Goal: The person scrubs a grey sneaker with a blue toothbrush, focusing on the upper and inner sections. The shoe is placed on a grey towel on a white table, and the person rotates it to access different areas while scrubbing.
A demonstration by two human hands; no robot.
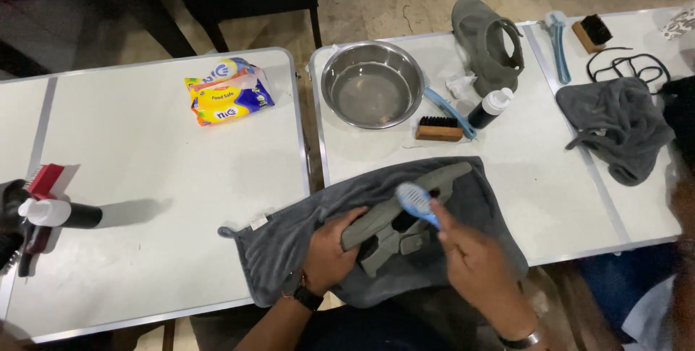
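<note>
Closest to me, my right hand (474, 260) is curled tight around the handle of a small blue brush (418, 202), its head resting on the grey sandal (402, 217). My left hand (331, 250) is wrapped around the sandal's lower end, fingers closed, holding it on its side over the grey towel (289, 239) spread across the white table (550, 199), just below the steel bowl (371, 83).

Both forearms are bare; the left wrist wears a dark wristwatch (308, 297) and the right a silvery metal band (523, 341).
</note>
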